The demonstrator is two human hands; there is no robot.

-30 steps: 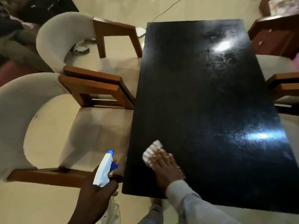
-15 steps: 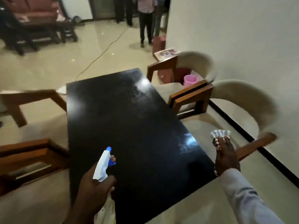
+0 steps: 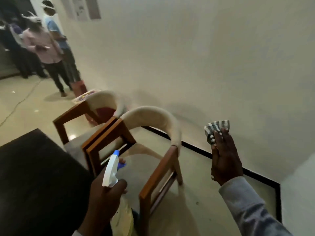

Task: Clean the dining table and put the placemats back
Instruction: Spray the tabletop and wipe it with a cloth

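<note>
Grey-and-white striped cloth, white-and-blue spray bottle, black table.

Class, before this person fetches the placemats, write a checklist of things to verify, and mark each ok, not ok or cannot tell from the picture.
1. Striped grey-and-white cloth secure in the right hand: ok.
2. White spray bottle with blue nozzle gripped by the left hand: ok.
3. A hand free to carry placemats: not ok.
4. Black dining table fully wiped: cannot tell, mostly out of view.
5. Placemat located: cannot tell; a blurred patterned sheet lies beyond the far chair.
</note>
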